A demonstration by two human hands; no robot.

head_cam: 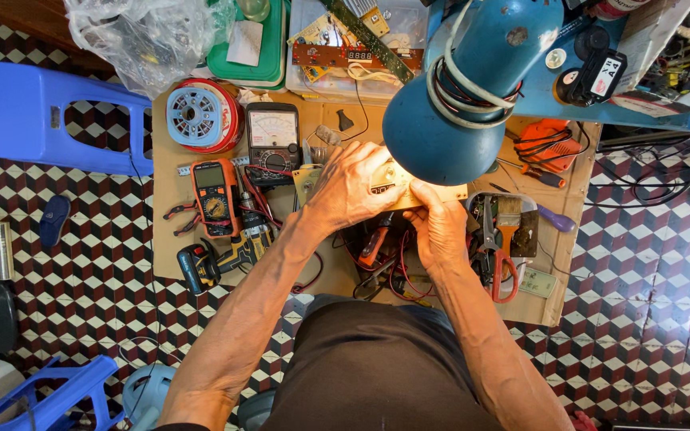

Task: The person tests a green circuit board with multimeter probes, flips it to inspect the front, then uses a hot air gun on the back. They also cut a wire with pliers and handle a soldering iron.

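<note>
Seen from above: 2 bare hands met on 1 pale beige circuit board, lit bright beneath 1 big blue metal lamp shade. Left hand lay curled over the board's left part, fingers closed down on it. Right hand gripped the board's near edge from below, thumb up against it. Held just under the lamp shade, over the middle of 1 brown cardboard sheet spread across the checkered floor.

Left of the board: 2 meters side by side, 1 orange digital multimeter and 1 black analogue meter with a white dial. Beyond those, 1 red-and-blue round reel. Nearer than the orange multimeter, 1 black-and-yellow cordless drill, touching a tangle of red leads. Right of the board: 1 tray of hand tools with 1 flat paintbrush and 1 pair of red-handled scissors. Beyond the board: 1 long brown circuit strip in a clear box.

Left of the cardboard sheet, well apart: 1 blue plastic stool on its side. Sheet crowded nearly to every edge; only a bare strip showed along its left margin and near-right corner. Little free room between lamp shade and hands.
</note>
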